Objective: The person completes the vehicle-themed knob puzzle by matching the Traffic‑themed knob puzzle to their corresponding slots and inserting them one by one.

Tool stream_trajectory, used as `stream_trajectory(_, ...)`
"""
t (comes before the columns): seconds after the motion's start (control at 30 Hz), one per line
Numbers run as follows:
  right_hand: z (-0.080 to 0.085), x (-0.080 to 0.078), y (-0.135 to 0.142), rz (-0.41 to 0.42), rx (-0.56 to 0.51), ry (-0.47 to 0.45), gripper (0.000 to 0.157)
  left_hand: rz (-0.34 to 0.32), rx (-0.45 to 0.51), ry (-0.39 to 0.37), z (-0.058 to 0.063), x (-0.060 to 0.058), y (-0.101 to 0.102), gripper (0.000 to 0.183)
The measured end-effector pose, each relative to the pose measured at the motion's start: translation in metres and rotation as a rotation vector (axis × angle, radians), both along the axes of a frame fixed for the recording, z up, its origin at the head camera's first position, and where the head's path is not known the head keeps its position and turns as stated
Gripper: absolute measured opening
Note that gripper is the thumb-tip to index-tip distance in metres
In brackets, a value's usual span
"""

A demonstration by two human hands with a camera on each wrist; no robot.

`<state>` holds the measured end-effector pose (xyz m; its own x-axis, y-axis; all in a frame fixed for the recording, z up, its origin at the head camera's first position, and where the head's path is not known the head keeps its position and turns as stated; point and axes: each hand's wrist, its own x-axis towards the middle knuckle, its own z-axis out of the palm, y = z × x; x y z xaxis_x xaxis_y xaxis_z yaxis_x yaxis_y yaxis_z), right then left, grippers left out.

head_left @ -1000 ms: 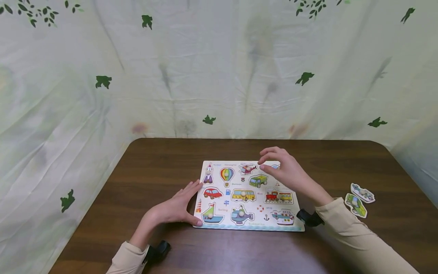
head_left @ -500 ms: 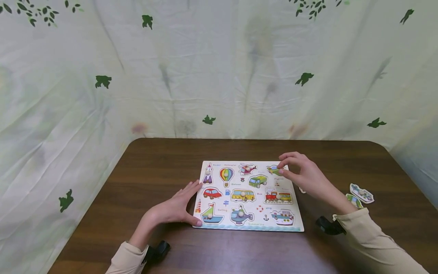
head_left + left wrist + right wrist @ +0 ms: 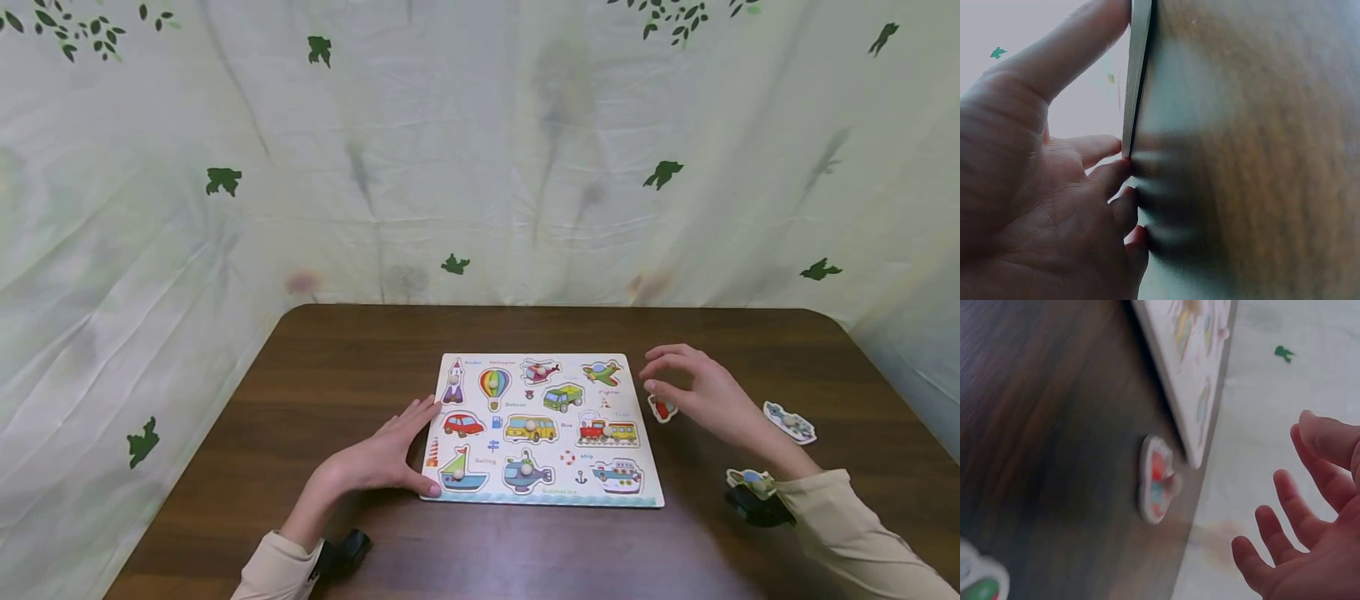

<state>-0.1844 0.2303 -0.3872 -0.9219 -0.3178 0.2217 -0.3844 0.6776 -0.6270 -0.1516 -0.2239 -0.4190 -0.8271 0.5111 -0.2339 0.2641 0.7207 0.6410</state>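
A pegged vehicle puzzle board (image 3: 491, 458) lies flat on the table, with a plane (image 3: 601, 372), a train (image 3: 609, 432), a bus and several other vehicles across it. My left hand (image 3: 386, 447) rests along its left side, thumb at the front corner and fingers spread up the edge; the left wrist view shows them right at the board's edge (image 3: 1136, 75). Past the board's right edge hovers my right hand (image 3: 697, 392), fingers loosely bent and holding nothing. Just below its fingertips is a red knobbed puzzle piece (image 3: 662, 410), seen on the table (image 3: 1157, 481) in the right wrist view.
A grey-blue puzzle piece (image 3: 790, 422) lies right of my right forearm. Another multicoloured piece (image 3: 752, 481) shows beside the black wrist camera (image 3: 761, 508). A pale curtain with green leaf shapes hangs behind the brown table's back edge (image 3: 525, 329).
My right hand has moved right, from over the board's upper right corner to beyond its edge. The plane and the red piece have come into view. My left hand stays at the board.
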Motion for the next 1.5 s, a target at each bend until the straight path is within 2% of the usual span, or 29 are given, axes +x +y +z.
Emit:
stream_trajectory(0.37,-0.019,-0.01,0.027,-0.015,0.045,-0.039,0.011,-0.004,-0.004,0.002,0.0,0.0,-0.001,0.114)
stream_trajectory(0.5,-0.022,-0.012,0.031,-0.041,0.081,-0.088,0.016,0.001,-0.003,-0.007,0.0,0.0,-0.001,0.114)
stream_trajectory(0.63,-0.026,-0.015,0.032,-0.046,0.111,-0.093,0.017,0.006,-0.004,-0.013,0.0,0.0,-0.001,0.114)
stream_trajectory(0.83,-0.032,-0.018,0.031,-0.029,0.133,-0.077,0.018,0.01,-0.006,-0.02,0.0,0.001,0.0,0.114)
stream_trajectory(1.23,-0.039,-0.019,0.029,0.026,0.154,0.011,0.008,0.009,-0.013,-0.015,0.0,-0.001,0.0,0.114)
stream_trajectory(1.5,-0.038,-0.013,0.025,-0.002,0.165,0.016,0.009,0.01,-0.02,-0.022,-0.001,0.0,0.0,0.114)
